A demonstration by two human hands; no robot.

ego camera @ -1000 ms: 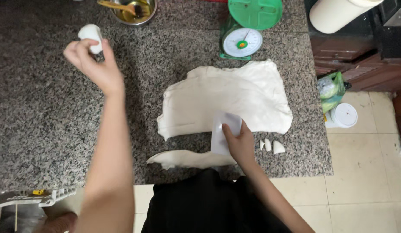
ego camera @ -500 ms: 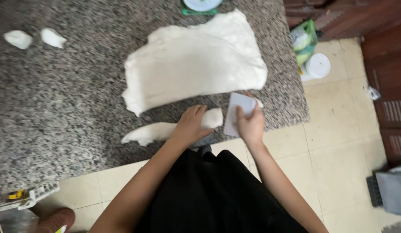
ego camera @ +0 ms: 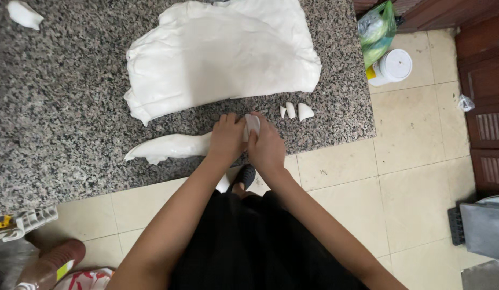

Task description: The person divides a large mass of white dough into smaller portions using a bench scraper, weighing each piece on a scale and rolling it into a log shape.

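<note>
A large flat sheet of white dough [ego camera: 217, 53] lies on the speckled granite counter [ego camera: 61, 123]. In front of it, near the counter's edge, lies a long cut strip of dough [ego camera: 169, 146]. My left hand [ego camera: 227, 138] grips the strip's right end. My right hand [ego camera: 266, 146] presses against it from the right, holding a white scraper [ego camera: 252, 125] upright between the two hands. Three small cut dough pieces [ego camera: 295, 111] sit just right of my hands.
Another dough lump [ego camera: 24, 13] lies at the counter's far left. On the tiled floor to the right stand a white lidded jar [ego camera: 393, 66] and a green bag [ego camera: 376, 29]. Wooden doors [ego camera: 488, 80] are at the right, a plastic bottle [ego camera: 48, 263] at lower left.
My left hand came down from the far left of the counter to the strip's end. The right hand with the scraper moved left against it. The view shifted toward the counter's front edge.
</note>
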